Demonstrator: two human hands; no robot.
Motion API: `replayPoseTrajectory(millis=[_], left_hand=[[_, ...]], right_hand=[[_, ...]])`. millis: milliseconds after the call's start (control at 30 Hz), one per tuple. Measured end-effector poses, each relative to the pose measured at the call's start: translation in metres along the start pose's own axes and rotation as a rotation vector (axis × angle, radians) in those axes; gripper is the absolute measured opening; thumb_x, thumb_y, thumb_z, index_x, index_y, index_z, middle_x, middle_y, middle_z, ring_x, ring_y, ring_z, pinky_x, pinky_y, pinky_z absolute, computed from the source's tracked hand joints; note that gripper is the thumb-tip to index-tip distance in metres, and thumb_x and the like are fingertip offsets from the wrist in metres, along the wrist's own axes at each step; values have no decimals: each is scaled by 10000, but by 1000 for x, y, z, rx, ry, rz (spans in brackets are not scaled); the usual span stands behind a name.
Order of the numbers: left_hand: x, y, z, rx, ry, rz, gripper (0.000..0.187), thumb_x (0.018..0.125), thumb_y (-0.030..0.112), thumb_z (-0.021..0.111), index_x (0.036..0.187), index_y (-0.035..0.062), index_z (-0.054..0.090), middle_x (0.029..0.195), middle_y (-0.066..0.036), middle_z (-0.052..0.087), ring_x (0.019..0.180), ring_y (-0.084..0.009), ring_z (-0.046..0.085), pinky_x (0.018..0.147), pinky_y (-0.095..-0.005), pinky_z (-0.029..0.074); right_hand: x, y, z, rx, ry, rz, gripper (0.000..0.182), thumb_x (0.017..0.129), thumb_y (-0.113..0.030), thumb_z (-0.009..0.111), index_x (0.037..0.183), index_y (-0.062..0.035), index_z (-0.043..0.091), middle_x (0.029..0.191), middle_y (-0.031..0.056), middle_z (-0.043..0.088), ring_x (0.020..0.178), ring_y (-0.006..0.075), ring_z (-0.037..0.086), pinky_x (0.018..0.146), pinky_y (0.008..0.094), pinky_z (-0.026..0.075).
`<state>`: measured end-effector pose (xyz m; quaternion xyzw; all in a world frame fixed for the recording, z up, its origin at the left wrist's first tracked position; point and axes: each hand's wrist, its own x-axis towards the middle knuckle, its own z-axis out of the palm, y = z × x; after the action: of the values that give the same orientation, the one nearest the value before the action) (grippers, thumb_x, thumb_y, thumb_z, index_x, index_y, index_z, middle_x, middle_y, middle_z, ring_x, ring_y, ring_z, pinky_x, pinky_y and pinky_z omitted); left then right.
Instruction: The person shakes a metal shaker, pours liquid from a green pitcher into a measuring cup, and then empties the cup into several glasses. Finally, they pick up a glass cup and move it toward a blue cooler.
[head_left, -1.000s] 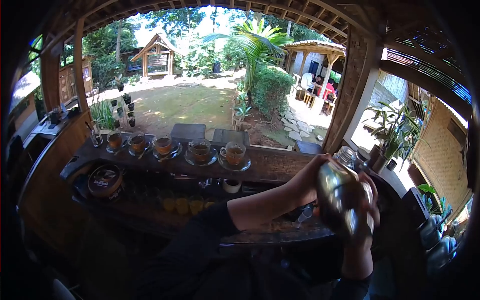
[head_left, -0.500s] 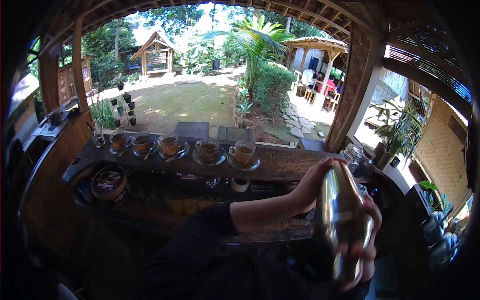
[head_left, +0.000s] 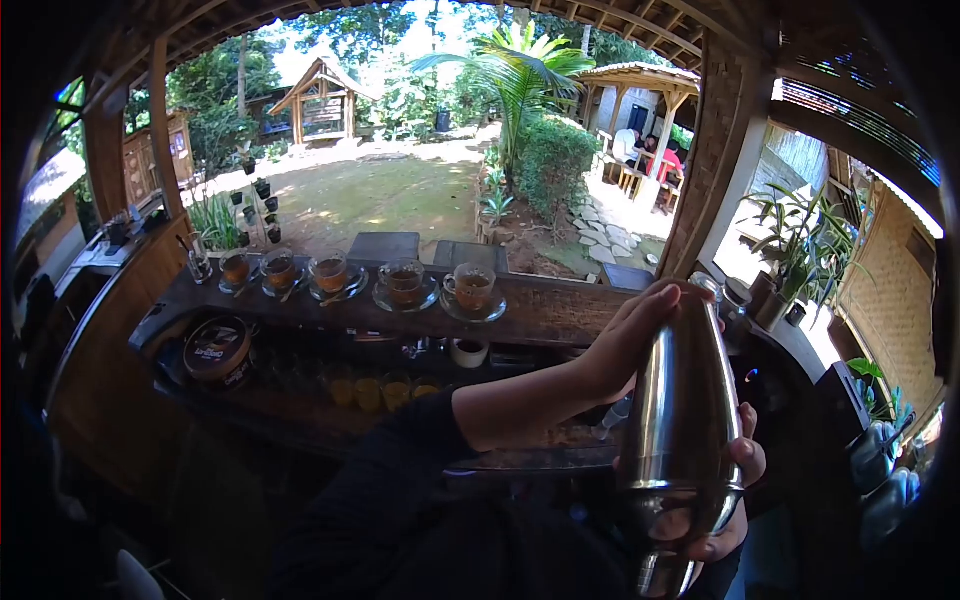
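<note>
A shiny metal cocktail shaker [head_left: 682, 400] is held between both my hands at the right, tilted, with its narrow capped end pointing down toward me. My left hand [head_left: 622, 345] reaches across and presses over the wide upper end, its fingers closed along the top. My right hand [head_left: 738, 490] wraps the shaker's right side lower down, fingers curled round it. Beyond the shaker, a glass cup of brown drink [head_left: 472, 288] sits on a clear saucer, nearest in a row of several such cups on the wooden counter [head_left: 560, 315].
A round brown tub [head_left: 218, 350] stands on the lower shelf at left, near several glasses with yellow contents [head_left: 368, 392]. A glass jar [head_left: 705, 286] is behind the shaker. Potted plants [head_left: 800, 235] stand at right. People sit under a garden shelter [head_left: 640, 85].
The shaker has swung so that its wide end is higher and its narrow end nearer me; it was blurred before and is sharp now. Both hands stay on it. The view has shifted slightly.
</note>
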<state>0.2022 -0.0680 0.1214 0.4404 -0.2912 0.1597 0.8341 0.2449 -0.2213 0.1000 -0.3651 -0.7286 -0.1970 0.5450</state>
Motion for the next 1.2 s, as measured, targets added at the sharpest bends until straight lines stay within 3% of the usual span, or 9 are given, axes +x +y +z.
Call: replayPoseTrajectory(millis=[133,300,467,600,667,867,1000,1067,1200], left_hand=[[10,-40,-22,-404,242,-362,459,887,434,440,1153,65,497,1081,-132,577,989,-245,573,863,-396,466],[13,-72,-20,-381,219,-307,465,889,444,409,1189,95,476,1144,-123,548,1050,-253,545,928,-396,424],[37,-52,27,-203,-15,-108,448,875,430,461,1161,84,478,1069,-137,557,975,-252,562,877,-388,446],[38,-106,-31,-165,185,-299,396,893,417,408,1126,111,503,1076,-84,572,989,-205,567,870,-382,450],[28,-108,-35,-80,366,-412,411,893,429,403,1148,119,496,1104,-65,569,1029,-197,556,858,-382,463],[33,-54,41,-156,62,-103,488,872,398,497,1236,82,425,1129,-146,540,987,-250,567,870,-383,465],[36,-115,-47,-91,287,-263,405,880,371,484,1140,63,521,1048,-83,593,922,-183,598,817,-349,493],[21,-124,-60,-135,482,-392,368,880,327,486,1138,67,520,1034,-70,600,936,-167,592,823,-336,491],[15,-64,11,-129,204,-144,380,876,337,484,1177,106,473,1114,-133,557,999,-257,561,882,-423,446]], right_hand=[[-2,35,-19,-440,29,-87,895,626,-301,807,1287,-138,228,1266,251,342,1129,388,448,908,470,408],[-6,32,-38,-518,67,-208,898,585,-227,823,1281,-287,259,1240,222,362,1119,382,450,953,513,369],[24,9,-58,-364,-91,-952,458,743,-258,664,1114,-452,478,1232,200,358,1163,395,384,998,575,276],[-23,43,-80,-636,140,-73,941,542,-325,854,1285,-136,309,1252,235,350,1103,377,458,921,473,412],[-24,50,-86,-466,277,-129,1015,524,-286,870,1291,-49,248,1232,238,378,1087,370,476,892,421,438],[-20,38,-83,-428,157,-135,848,621,-267,805,1281,-132,292,1236,187,383,1087,362,463,904,473,402],[-38,74,-79,-514,184,-182,926,592,-249,829,1264,-19,234,1247,234,351,1146,366,419,874,428,423],[-53,81,-75,-349,260,190,892,617,-314,808,1258,-22,260,1266,256,325,1185,388,386,847,450,434],[-24,30,-76,-189,-88,-139,848,645,-284,796,1298,-160,268,1314,232,321,1156,341,433,979,444,365]])
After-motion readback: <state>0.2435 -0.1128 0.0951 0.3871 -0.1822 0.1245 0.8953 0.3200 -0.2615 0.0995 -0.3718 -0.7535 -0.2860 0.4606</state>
